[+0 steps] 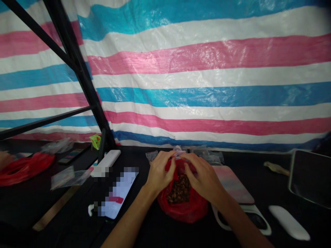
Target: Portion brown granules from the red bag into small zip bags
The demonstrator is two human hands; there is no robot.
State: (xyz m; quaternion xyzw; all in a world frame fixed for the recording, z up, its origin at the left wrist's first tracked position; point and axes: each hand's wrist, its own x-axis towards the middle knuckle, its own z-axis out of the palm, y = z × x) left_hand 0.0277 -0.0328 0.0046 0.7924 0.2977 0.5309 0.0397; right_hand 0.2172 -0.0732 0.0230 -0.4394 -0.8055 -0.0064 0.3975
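Note:
A red plastic bag [184, 212] stands open on the black table, filled with small brown pieces [181, 190] like nuts or seeds. Above its far rim, my left hand [160, 172] and my right hand [203, 172] face each other with fingers bent inward. Between the fingertips is a small clear plastic bag [178, 150], pinched from both sides. Its contents, if any, are hard to make out. Both thumbs point down over the red bag's mouth.
To the right are a kitchen scale [234, 184], a white mouse [289, 222] and a dark tablet-like screen [310, 177]. A lit phone [121, 194] and white power strip [110, 162] lie left. Clear bags [209, 155] sit behind. Another person's hand [5, 159] is near a red bag [28, 168].

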